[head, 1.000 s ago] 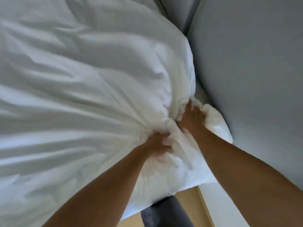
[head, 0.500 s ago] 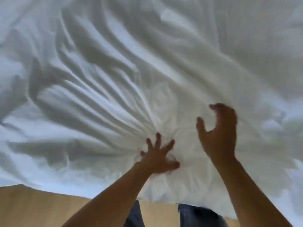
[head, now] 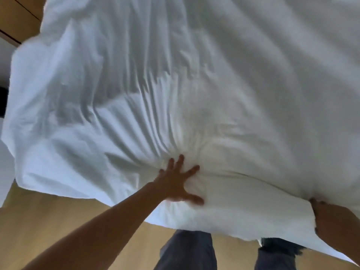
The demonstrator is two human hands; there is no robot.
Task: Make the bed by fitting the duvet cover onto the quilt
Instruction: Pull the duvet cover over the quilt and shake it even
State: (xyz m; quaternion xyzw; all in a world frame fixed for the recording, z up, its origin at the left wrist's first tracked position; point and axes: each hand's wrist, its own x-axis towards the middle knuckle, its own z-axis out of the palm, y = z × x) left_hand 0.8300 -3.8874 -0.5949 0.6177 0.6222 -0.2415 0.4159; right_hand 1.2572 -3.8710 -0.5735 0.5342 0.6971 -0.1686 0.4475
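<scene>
A: We log the cover [head: 194, 75] first. White cloth fills most of the view, spread wide and creased, with folds fanning out from one spot low in the middle.

B: Agreed. We note the left hand [head: 176, 185] at that spot: fingers [head: 180, 160] straight and splayed, thumb out to the side, palm flat against the cloth. It presses, it does not pinch.

A: And the right hand [head: 331, 221]?

B: Low at the right edge of the view, partly cut off. We see it closed on the near hem, cloth bunched and puckered where it grips. We cannot make out the separate fingers.

A: As a container, what does the cover hold?

B: The near stretch between the two hands looks padded and rounded, so we take it that the quilt [head: 243, 207] is inside there. How far in it reaches we cannot tell; the upper and left parts lie flatter.

A: Position of the whole?

B: Its near edge hangs above the wood floor [head: 58, 221]. Below it we see two legs [head: 189, 250] in dark trousers, just under the hem.
</scene>
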